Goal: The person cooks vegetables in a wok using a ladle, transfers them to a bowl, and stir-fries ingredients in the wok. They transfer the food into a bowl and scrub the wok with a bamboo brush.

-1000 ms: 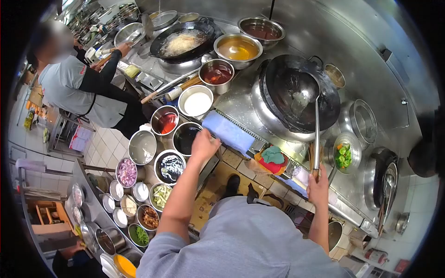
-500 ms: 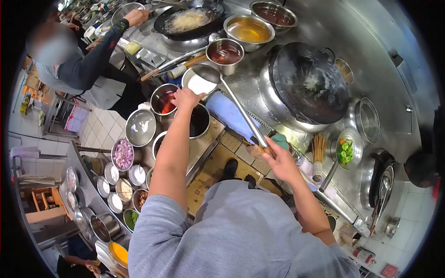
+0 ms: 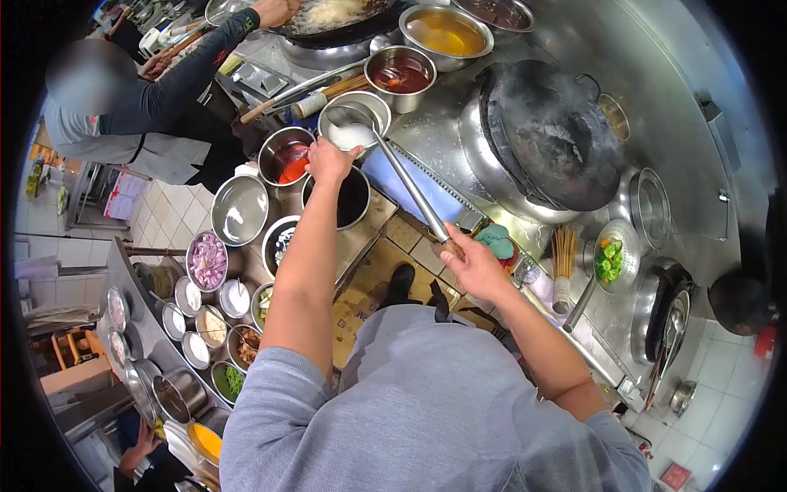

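My right hand (image 3: 482,266) is wrapped round the handle end of a long metal ladle (image 3: 414,193). The ladle's bowl is over and partly inside a steel pot (image 3: 379,105) of white liquid (image 3: 352,136). At that pot's near rim, my left hand (image 3: 329,161) grips with the thumb stretched along the edge; its other fingers are partly hidden. The pot looks tilted toward me, the white pooling at the near side. Beside my left hand stand a pot of red liquid (image 3: 293,164) and a pot of dark liquid (image 3: 351,201).
A steaming black wok (image 3: 553,135) sits on the range at right. A strainer with vegetables (image 3: 613,256) and a bamboo brush (image 3: 562,266) lie nearer. Ingredient bowls, including chopped onion (image 3: 206,261), crowd the left counter. A co-worker's arm (image 3: 193,74) reaches over another wok (image 3: 336,23).
The ladle's bowl has gone lower into the pot, and more of the pot's inner wall shows. My right hand has shifted slightly left. The wok at right gives off more steam.
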Available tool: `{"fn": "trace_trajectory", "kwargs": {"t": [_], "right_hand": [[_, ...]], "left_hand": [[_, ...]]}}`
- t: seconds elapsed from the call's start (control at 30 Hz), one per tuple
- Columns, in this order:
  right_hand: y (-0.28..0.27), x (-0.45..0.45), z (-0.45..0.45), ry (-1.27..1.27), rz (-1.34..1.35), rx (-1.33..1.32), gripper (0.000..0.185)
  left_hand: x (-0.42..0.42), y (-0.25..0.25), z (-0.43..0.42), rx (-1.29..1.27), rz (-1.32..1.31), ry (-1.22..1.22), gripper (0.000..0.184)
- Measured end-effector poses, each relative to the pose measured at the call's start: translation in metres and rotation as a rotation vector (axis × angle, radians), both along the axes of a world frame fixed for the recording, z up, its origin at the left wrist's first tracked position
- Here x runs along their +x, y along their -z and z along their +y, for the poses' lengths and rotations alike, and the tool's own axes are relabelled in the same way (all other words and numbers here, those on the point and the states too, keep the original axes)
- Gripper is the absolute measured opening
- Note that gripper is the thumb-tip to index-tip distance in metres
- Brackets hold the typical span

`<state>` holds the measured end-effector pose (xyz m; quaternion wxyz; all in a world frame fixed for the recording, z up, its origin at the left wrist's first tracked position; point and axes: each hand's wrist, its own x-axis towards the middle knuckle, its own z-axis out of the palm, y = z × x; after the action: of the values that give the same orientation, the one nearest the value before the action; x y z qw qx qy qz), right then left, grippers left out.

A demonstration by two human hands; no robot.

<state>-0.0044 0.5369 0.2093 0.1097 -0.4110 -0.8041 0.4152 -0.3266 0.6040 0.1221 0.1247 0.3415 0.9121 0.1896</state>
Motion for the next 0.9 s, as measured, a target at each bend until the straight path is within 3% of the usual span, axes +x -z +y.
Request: {"fn": "trace_trajectory", "kwargs": {"t": [0.03,0.1,0.13,0.2,0.27,0.37,0.43,0.5,0.53,0.57,0.63,0.7,0.77,0.83,0.9], "right_hand": [[-0.001,0.002,0.003,0.002,-0.001,0.000,0.054],[-0.027,-0.003,0.009,0.150,0.030,-0.600,0.052],[-0.028,-0.003,0.014,0.151,0.029,-0.598,0.052],[-0.029,-0.002,0.021,0.217,0.347,-0.943,0.048],[-0.031,-0.004,0.023,0.226,0.432,-1.052,0.045],[-0.044,-0.006,0.021,0.277,0.603,-1.279,0.038],[-0.052,-0.002,0.022,0.327,0.706,-1.388,0.034],[-0.056,0.007,0.022,0.189,0.993,-1.756,0.031],[-0.062,0.011,0.020,0.169,1.095,-1.877,0.033],[-0.068,0.016,0.017,0.177,1.122,-1.861,0.033],[-0.082,0.032,0.005,0.195,1.253,-1.929,0.036],[-0.096,0.054,-0.009,0.250,1.379,-1.911,0.039],[-0.108,0.079,-0.023,0.280,1.441,-1.815,0.040],[-0.114,0.103,-0.036,0.372,1.516,-1.719,0.042],[-0.123,0.120,-0.043,0.580,1.246,-1.304,0.045]], "left_hand": [[0.000,0.001,0.000,0.012,0.003,-0.004,0.081],[0.001,-0.003,-0.001,0.008,-0.009,-0.002,0.080],[0.002,-0.005,-0.002,0.003,-0.018,-0.003,0.079],[0.003,-0.006,-0.005,0.017,-0.021,0.007,0.080],[0.002,-0.004,-0.008,0.034,-0.018,0.016,0.080],[-0.001,0.004,-0.019,0.220,0.005,-0.119,0.087],[-0.006,0.010,-0.029,0.472,0.035,-0.160,0.080],[-0.007,0.007,-0.041,0.645,-0.033,-0.141,0.071],[-0.002,0.005,-0.046,0.734,-0.143,-0.129,0.057],[0.000,0.011,-0.048,0.909,-0.243,-0.095,0.052],[0.024,-0.007,-0.056,0.886,-0.324,-0.091,0.046],[0.056,-0.037,-0.063,0.790,-0.297,-0.017,0.040],[0.078,-0.031,-0.059,0.784,-0.435,0.112,0.032],[0.104,-0.024,-0.054,0.584,-0.526,0.185,0.024],[0.137,-0.026,-0.045,0.526,-0.456,0.320,0.021]]}}
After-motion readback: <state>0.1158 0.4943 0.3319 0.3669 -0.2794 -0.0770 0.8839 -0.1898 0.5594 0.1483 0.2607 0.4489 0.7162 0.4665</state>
